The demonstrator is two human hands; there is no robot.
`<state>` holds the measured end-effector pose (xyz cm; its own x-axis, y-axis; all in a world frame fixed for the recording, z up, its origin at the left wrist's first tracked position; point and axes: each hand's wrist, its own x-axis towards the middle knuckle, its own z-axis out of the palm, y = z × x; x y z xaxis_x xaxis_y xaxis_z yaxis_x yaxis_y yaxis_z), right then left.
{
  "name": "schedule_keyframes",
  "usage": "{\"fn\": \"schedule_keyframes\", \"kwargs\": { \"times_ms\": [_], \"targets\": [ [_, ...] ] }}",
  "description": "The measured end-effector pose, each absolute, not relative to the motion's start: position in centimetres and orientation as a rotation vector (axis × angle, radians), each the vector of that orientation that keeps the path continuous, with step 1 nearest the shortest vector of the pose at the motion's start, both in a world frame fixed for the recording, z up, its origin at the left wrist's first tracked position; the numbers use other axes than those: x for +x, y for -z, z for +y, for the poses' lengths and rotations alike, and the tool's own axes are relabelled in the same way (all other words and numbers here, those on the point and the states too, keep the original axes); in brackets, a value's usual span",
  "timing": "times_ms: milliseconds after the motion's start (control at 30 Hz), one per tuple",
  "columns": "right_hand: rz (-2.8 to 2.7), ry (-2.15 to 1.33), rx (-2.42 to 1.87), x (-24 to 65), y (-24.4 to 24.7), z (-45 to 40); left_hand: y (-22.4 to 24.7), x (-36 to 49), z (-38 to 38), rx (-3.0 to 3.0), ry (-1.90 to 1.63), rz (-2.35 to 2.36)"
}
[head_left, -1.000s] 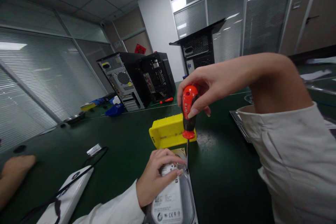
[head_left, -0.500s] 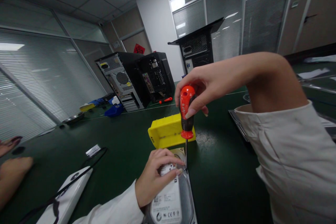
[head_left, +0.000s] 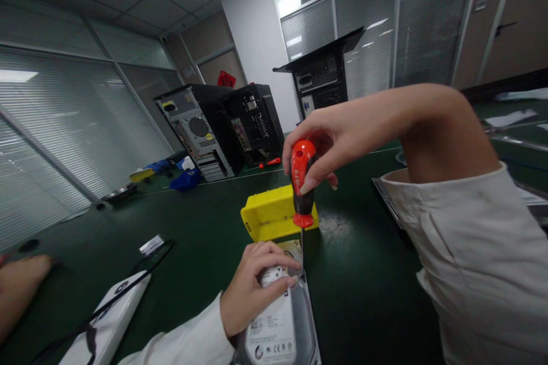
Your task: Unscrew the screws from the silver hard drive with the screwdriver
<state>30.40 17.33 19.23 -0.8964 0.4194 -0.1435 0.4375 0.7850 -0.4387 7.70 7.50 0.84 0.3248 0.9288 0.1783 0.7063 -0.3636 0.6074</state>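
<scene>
A hard drive (head_left: 274, 331) with a white label lies on the green table at the bottom centre. My left hand (head_left: 259, 285) rests over its upper part and grips it, thumb and forefinger reaching toward the right edge. In my right hand (head_left: 321, 154) is a red and black screwdriver (head_left: 303, 182), held upright by its handle. The shaft runs down to the drive's right edge, beside my left fingertips; the tip itself is hard to make out. Just behind the drive sits a yellow parts bin (head_left: 268, 214), partly covered by the screwdriver.
Computer cases (head_left: 201, 131) stand at the back, with another red screwdriver (head_left: 270, 163) before them. At left are a white device (head_left: 107, 319) with a black strap, a blue bin (head_left: 186, 179) and another person's hand (head_left: 25, 274). A flat metal part (head_left: 387, 202) lies by my right sleeve.
The screwdriver handle has turned slightly in my right hand and shifted a little left. My left hand stays on the drive. The other person's hands at the left edge have moved.
</scene>
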Motion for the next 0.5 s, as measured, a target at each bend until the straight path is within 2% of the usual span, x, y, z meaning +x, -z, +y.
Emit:
{"fn": "schedule_keyframes", "kwargs": {
  "times_ms": [500],
  "targets": [
    [2.954,0.759,0.684,30.41,-19.07,17.45,-0.77,7.66,7.56,2.182,-0.707,1.449]
  ]
}}
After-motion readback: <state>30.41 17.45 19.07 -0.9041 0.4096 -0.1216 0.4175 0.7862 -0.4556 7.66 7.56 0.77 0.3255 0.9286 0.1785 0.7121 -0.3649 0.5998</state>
